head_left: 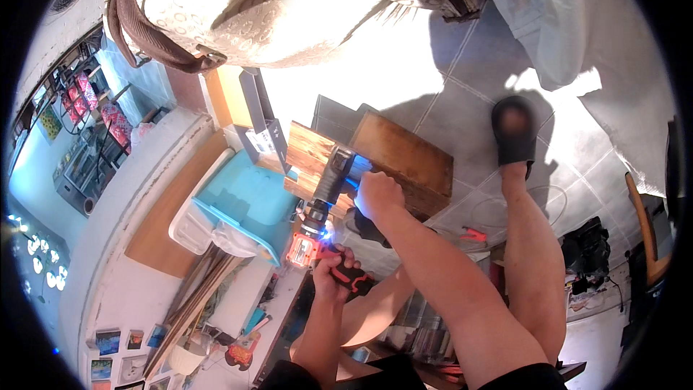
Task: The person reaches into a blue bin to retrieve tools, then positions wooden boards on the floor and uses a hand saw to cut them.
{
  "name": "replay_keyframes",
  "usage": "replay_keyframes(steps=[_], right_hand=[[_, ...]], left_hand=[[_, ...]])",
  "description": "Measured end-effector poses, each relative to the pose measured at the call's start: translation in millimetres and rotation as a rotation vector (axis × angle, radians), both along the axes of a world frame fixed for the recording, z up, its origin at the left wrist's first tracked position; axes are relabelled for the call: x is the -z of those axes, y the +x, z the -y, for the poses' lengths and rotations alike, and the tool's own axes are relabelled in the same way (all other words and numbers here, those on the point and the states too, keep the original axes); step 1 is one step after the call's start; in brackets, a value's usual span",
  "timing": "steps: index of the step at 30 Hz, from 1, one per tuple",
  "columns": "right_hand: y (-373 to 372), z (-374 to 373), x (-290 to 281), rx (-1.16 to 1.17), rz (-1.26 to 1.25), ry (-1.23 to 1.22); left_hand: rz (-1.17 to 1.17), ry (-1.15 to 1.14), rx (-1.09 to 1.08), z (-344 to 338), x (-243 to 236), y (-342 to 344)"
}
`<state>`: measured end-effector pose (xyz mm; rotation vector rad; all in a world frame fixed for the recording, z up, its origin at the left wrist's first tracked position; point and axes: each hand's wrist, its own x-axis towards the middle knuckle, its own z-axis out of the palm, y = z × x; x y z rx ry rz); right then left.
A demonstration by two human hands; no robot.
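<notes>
A red and black cordless drill is in my left hand, its fingers wrapped round the black grip. A small light glows on it. From its front a long black attachment reaches up to a light wooden board; whether its end touches the wood I cannot tell. My right hand is closed in a fist beside the attachment, close to a blue-lit part. What its fingers hold is hidden. The board lies against a brown wooden box on the floor.
A blue plastic bin stands left of the drill, by a white tub. A patterned cushioned seat is at the far side. My dark slipper rests on the grey tiles at right; a black bag lies nearer.
</notes>
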<state>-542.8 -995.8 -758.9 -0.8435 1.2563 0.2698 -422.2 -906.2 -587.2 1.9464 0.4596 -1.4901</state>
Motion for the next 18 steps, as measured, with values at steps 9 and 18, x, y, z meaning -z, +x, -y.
replay_keyframes(steps=[9, 18], right_hand=[[-6, 4, 1, -0.028, 0.014, -0.035], [-4, -28, 20, 0.095, -0.048, -0.331]], left_hand=[[0.016, -0.01, -0.038, -3, 2, -9], [0.208, -0.095, 0.457, -34, 19, -6]])
